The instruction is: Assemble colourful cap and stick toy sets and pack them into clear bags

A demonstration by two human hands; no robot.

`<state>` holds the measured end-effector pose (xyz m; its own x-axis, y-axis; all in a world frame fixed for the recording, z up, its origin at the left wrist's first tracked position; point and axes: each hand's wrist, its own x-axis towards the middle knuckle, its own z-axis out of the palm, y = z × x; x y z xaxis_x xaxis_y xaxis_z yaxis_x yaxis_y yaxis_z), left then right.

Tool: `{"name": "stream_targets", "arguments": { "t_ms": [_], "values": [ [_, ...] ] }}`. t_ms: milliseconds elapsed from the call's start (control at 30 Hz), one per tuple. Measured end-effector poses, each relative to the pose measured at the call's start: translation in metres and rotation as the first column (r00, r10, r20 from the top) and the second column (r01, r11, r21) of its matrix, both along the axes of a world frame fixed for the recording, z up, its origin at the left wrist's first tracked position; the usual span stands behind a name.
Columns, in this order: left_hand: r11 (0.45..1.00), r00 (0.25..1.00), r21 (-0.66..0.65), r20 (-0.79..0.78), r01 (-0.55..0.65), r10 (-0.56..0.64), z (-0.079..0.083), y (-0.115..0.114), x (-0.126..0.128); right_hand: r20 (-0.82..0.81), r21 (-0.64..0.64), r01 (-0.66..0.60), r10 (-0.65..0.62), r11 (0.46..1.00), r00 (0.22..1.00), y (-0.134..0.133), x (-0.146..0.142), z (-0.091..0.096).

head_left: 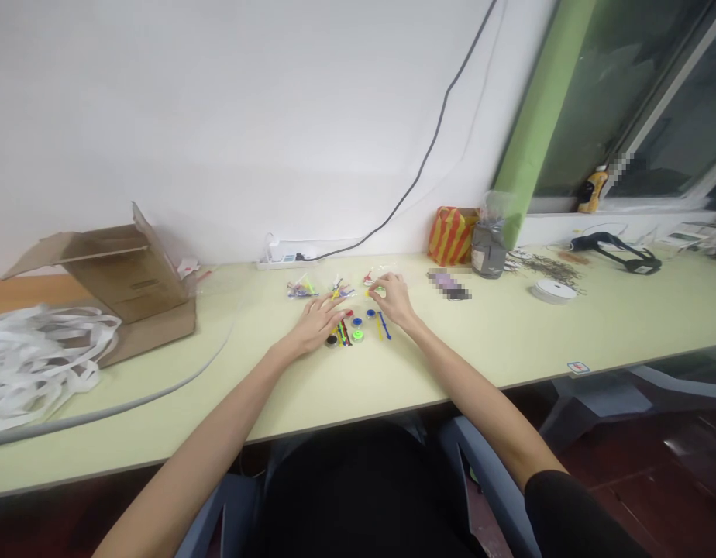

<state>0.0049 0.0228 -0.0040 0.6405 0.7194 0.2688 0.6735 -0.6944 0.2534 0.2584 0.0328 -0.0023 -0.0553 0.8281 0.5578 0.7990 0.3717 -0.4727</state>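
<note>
My left hand [318, 324] rests on the table with its fingers stretched out and apart, beside a group of small coloured parts. Close to it lie a black round disc [332, 340], a red disc [349, 313] partly behind the fingers, and several thin arrow-shaped strips [342, 333]. A blue disc [356, 322] and a bright green disc [359, 335] sit between the hands. My right hand [394, 298] has thumb and fingers pinched together near a yellow bit; what they hold is too small to tell. Below it are another blue disc [370, 313] and a blue arrow strip [384, 325].
Clear bags of small parts [301, 287] lie behind the hands. A power strip [282, 262] is against the wall. At left stand an open cardboard box [111, 271] and white ribbon [38, 356]. To the right are a striped bag [449, 235] and a white roll [553, 291].
</note>
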Motion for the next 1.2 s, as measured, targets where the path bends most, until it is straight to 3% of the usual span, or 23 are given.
{"name": "stream_targets", "arguments": {
  "t_ms": [633,933,1200],
  "values": [
    [0.999,0.998,-0.034,-0.055,-0.011,0.009,0.004,-0.004,0.001,0.007,0.004,0.021,-0.021,1.000,1.000,0.001,0.002,0.000],
    [1.000,0.996,0.021,-0.092,0.006,-0.004,-0.006,0.003,0.008,0.012,-0.002,0.004,-0.004,1.000,1.000,0.001,0.001,-0.001],
    [0.999,0.994,0.007,-0.101,0.034,-0.033,-0.003,-0.001,0.010,0.044,-0.024,-0.005,0.006,1.000,0.999,0.002,-0.006,-0.006]
  ]
}}
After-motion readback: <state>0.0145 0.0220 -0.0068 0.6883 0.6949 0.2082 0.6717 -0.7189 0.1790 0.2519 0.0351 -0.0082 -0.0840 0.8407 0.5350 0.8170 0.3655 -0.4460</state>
